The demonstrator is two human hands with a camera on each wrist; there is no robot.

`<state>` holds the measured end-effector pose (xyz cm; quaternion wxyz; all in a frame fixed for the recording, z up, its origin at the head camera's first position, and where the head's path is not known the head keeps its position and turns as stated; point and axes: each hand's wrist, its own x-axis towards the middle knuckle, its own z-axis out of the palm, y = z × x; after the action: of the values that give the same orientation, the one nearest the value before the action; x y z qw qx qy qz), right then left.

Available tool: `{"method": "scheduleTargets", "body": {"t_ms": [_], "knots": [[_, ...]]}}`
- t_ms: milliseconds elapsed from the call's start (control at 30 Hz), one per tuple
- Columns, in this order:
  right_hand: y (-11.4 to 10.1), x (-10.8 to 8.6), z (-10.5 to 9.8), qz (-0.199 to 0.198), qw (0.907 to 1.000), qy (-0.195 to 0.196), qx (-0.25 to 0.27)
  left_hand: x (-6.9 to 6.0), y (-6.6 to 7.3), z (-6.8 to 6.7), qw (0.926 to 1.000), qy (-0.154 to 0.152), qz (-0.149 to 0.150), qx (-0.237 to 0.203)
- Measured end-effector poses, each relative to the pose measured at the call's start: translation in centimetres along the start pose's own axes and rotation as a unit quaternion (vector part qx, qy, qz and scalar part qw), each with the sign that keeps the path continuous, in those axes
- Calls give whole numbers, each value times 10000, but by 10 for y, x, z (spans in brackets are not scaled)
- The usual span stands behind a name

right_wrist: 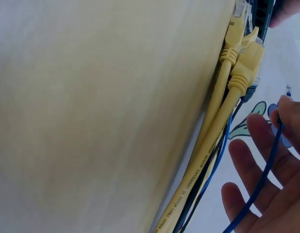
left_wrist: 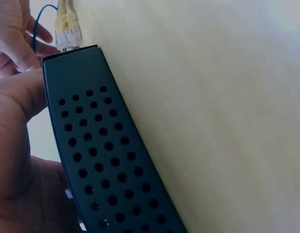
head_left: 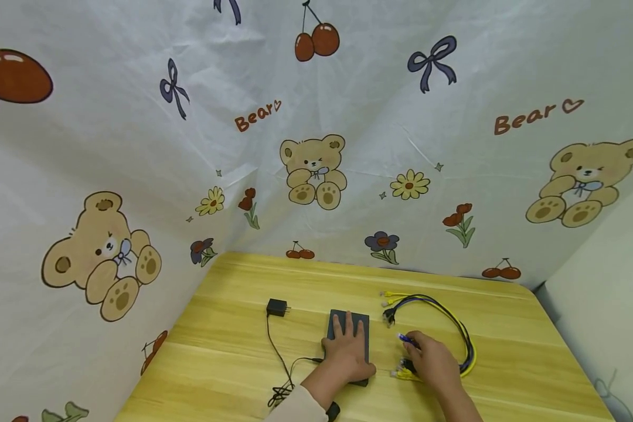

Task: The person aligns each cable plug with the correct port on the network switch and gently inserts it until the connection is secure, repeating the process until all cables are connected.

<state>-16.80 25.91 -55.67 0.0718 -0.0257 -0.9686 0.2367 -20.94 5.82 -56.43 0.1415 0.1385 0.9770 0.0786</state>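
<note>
My left hand (head_left: 346, 354) lies over a flat dark box (head_left: 363, 329), likely a network switch, with its fingers spread straight across the top. The thumb is at the box's right edge. Rows of round holes line the side of the box (left_wrist: 104, 131) in the left wrist view. To the right, my right hand (head_left: 436, 364) pinches the clear plug of a blue Ethernet cable (right_wrist: 267, 170) between thumb and index finger. Yellow Ethernet cables (right_wrist: 208, 138) run beside that hand with black and blue ones, their plugs close together on the table.
A black power adapter (head_left: 277, 308) lies left of the box; its thin cord (head_left: 276, 346) runs toward the box's left side. The cables' bundled curve (head_left: 466, 337) bends right of the right hand. Wooden table (head_left: 533, 351); a printed cloth (head_left: 369, 117) hangs behind.
</note>
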Motion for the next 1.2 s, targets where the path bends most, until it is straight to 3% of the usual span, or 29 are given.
{"method": "scheduleTargets", "body": {"t_ms": [167,600,1000,1200], "knots": [[-2,-2,0,-349,9989,271,-130,-4,0,0,9999,-77,101,-82],[-4,-5,5,-1023,9903,838,-433,-17,4,-2,9939,-86,664,-871],[-4,-3,12,-1172,9875,895,-549,-24,9,-1,9901,-15,1019,-968],[-4,-2,11,-1148,9884,825,-560,-25,9,1,9897,-5,1056,-967]]}}
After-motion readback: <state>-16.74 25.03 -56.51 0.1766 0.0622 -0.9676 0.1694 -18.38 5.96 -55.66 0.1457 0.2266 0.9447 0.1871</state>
